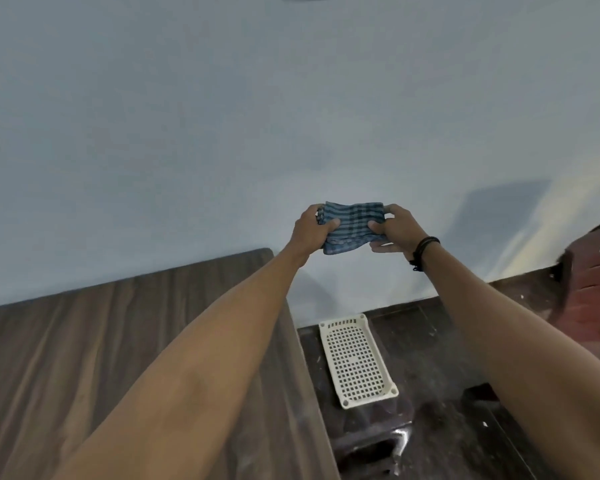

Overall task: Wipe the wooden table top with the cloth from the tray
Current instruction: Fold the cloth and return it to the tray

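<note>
A blue checked cloth [352, 225] is folded small and held up in the air in front of the pale wall. My left hand [309, 232] grips its left end and my right hand [395, 230] grips its right end, thumbs on top. The wooden table top [101, 358] fills the lower left, below my left forearm. The white perforated tray [355, 358] lies to the right of the table, lower down, with nothing in it.
The tray rests on a small dark stool [378, 434] on the dark floor [440, 358]. A dark red bag [593, 285] stands at the right edge. The pale blue wall [222, 133] runs right behind the table.
</note>
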{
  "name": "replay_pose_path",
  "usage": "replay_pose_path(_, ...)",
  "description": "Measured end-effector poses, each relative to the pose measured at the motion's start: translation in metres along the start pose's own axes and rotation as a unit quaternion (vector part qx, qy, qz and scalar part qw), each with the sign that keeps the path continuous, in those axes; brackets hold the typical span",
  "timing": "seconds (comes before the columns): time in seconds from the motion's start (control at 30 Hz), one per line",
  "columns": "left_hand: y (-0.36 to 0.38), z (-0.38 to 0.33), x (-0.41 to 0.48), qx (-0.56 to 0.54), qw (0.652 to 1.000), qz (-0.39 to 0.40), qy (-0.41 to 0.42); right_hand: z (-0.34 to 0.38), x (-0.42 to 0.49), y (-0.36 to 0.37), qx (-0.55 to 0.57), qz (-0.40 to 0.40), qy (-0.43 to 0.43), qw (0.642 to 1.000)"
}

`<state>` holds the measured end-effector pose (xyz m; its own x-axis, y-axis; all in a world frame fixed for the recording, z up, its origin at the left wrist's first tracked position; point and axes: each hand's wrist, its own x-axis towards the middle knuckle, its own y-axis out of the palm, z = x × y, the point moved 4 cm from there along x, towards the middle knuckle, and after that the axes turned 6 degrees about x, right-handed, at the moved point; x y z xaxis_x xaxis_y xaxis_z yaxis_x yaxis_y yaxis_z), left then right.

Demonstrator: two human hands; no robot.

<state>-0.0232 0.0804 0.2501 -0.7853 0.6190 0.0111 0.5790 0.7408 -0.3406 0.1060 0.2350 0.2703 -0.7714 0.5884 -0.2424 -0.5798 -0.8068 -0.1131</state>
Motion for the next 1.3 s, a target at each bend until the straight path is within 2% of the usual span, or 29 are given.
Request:
replay_pose_path(0.33, 0.096, 0.116, 0.040, 0.015, 0.987, 0.028, -0.156, -0.133, 0.090, -0.040, -0.012, 0.053, 0.100, 0.994)
replay_pose_path(0.63, 0.147, 0.222, 0.039, 0.056, 0.967, 0.052, -0.243, -0.259, 0.135, -0.038, -0.057, 0.054, 0.182, 0.980)
replay_pose_path(0.87, 0.181, 0.294, 0.041, 0.108, 0.952, 0.049, -0.284, -0.341, 0.166, -0.032, -0.255, 0.044, 0.155, 0.953)
replay_pose_path(1.3, 0.208, 0.392, 0.033, 0.195, 0.920, 0.037, -0.337, -0.432, 0.195, -0.001, -0.324, 0.076, 0.172, 0.927)
